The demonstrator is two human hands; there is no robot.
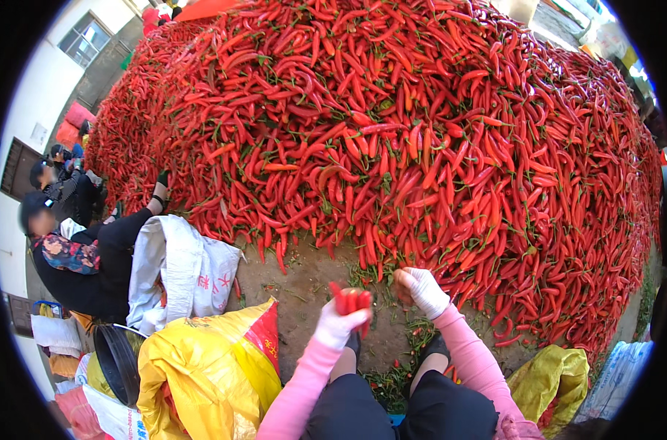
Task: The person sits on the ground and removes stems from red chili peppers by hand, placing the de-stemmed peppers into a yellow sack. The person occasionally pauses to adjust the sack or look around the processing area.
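Note:
My left hand (342, 316), in a whitish glove or wrap with bare fingertips, is closed around several red chili peppers (351, 301) above the ground between pile and knees. To its right, my right hand (418, 289), wrapped the same way, is at the lower edge of a large heap of red chili peppers (377, 165) with green stems. Its fingers are curled and blurred; whether they hold anything cannot be told. Below the hands, green stems and leaf scraps (391, 385) lie around my feet.
A yellow woven sack (212, 363) stands at my left, beside a black bucket (116, 363) and a white woven sack (182, 269). Another yellow sack (553, 385) is at my right. A co-worker (86, 247) sits at the left, reaching to the heap; others sit beyond.

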